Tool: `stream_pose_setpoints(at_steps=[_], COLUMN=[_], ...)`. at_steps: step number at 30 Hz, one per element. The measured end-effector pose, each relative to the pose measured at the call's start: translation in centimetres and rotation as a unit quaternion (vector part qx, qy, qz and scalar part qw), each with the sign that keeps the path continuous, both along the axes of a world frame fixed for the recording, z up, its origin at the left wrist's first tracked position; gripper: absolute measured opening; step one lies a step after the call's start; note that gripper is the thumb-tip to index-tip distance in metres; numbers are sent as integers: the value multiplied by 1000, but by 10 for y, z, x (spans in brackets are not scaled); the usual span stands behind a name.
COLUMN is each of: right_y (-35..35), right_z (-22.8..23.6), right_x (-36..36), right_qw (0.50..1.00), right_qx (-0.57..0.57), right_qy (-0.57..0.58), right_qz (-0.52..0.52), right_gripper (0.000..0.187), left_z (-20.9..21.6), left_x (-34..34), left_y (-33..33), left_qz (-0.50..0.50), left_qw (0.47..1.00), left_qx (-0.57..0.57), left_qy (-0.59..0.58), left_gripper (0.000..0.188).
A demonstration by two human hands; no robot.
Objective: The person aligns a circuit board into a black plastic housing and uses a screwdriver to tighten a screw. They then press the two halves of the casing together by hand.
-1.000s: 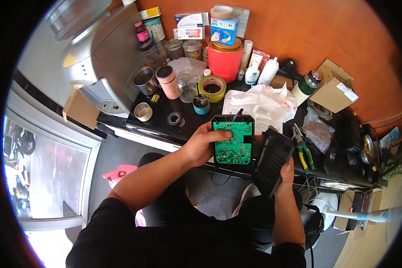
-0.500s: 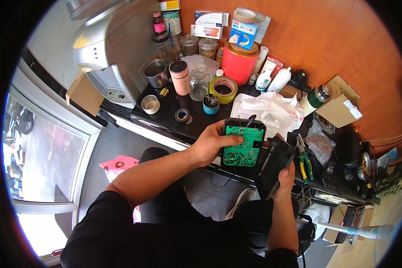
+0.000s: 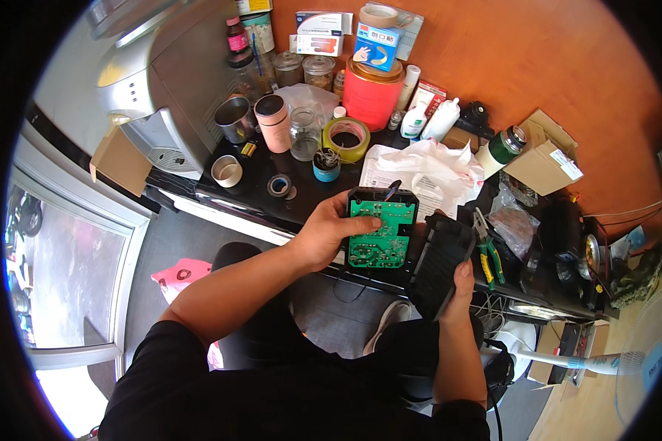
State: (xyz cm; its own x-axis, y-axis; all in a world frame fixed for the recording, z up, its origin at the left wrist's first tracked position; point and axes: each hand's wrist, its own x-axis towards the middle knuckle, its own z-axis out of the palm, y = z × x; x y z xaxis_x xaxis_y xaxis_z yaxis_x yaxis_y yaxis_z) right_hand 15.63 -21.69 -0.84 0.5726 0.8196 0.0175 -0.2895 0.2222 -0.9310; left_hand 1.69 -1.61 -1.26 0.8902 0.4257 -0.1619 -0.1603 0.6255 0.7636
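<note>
My left hand (image 3: 325,229) is closed on a black plastic housing with a green circuit board (image 3: 385,246) in it. The thumb lies flat across the board's soldered face, and the other fingers are hidden underneath. A short dark wire sticks up from the housing's top edge. In my right hand (image 3: 460,288) is a black plastic cover (image 3: 441,263), tilted, with its ribbed inner side up. The two parts are held side by side, a narrow gap between them, over the front edge of the black counter.
Green-and-yellow pliers (image 3: 488,253) lie right of the cover. Behind the board are a white plastic bag (image 3: 438,170), a yellow tape roll (image 3: 346,140), a glass jar (image 3: 304,134) and a pink tumbler (image 3: 273,123). A grey coffee machine (image 3: 154,95) stands left, a cardboard box (image 3: 543,156) at right.
The whole scene has shifted left and slightly up in the picture. The cover is turned a little more face-up in my right hand; both hands keep their holds.
</note>
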Motion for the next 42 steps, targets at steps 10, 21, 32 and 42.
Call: stream_pose_setpoints(at_steps=[10, 21, 32, 42], right_y=[13, 16, 13, 12], right_z=[9, 9, 1, 3], right_x=[11, 11, 19, 17], right_qw=[923, 905, 933, 930], right_qx=[213, 230, 171, 181], right_qy=[315, 346, 313, 315], right_qz=[63, 93, 52, 62], right_gripper=[87, 85, 80, 87], left_z=[5, 4, 1, 2], left_x=[-3, -6, -4, -3], left_y=[2, 3, 4, 2], left_qz=[-34, -43, -64, -65], left_qw=[999, 998, 997, 997], left_qx=[-27, -25, -22, -17], left_qy=[7, 29, 40, 37], left_gripper=[42, 44, 52, 55])
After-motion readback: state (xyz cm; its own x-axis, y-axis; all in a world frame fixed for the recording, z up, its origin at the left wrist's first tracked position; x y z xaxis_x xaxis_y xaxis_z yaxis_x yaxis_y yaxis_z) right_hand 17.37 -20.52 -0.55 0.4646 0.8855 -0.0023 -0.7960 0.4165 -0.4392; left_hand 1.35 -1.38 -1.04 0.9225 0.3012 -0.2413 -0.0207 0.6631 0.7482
